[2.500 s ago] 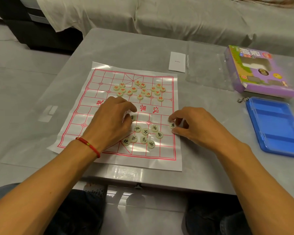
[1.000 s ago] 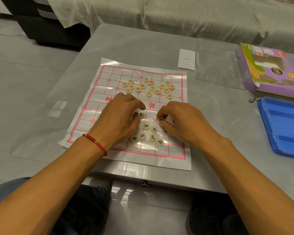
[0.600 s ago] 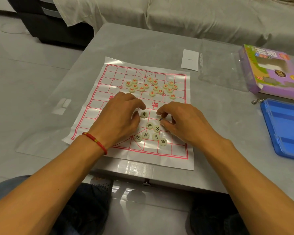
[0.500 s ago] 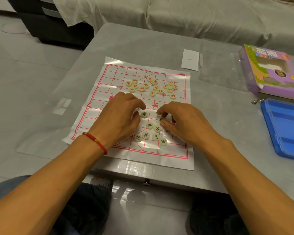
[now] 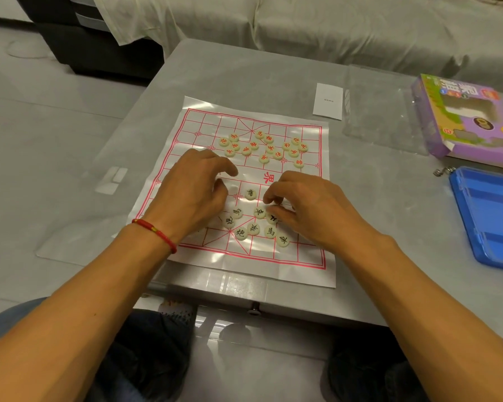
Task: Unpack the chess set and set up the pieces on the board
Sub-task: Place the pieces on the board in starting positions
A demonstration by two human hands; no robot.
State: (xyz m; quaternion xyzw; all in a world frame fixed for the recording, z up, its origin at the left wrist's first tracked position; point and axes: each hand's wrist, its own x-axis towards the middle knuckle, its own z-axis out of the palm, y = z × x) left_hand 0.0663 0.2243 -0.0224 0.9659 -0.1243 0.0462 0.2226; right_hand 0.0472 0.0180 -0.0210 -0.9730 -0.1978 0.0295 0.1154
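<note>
hands are seen curled over a paper board (image 5: pixel 308 250) on a grey table (image 5: pixel 230 71); the left hand (image 5: pixel 195 190) is held loosely bent, nothing visibly gripped; a piece appears pinched by the right hand (image 5: pixel 305 210), though it cannot be told for certain; black-marked pieces (image 5: pixel 254 227) are clustered between and beneath both hands; red-marked pieces (image 5: pixel 263 147) are scattered just beyond the fingertips; a blue tray (image 5: pixel 491 216) is placed well right of the right hand

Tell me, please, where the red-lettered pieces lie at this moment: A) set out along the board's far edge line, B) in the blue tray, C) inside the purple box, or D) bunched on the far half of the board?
D: the red-lettered pieces sit in a loose cluster on the far half of the board, beyond both hands, not lined up on points.
</note>
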